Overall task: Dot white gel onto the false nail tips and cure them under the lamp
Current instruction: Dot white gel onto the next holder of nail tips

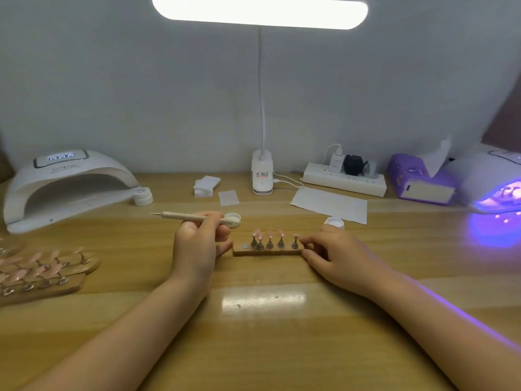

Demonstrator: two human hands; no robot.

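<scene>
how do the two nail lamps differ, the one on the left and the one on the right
The left nail lamp is dark inside and fully in view; the right nail lamp glows violet, spilling light onto the table, and is cut off by the frame edge. Both are white, arched, and stand at the table's back.
</scene>
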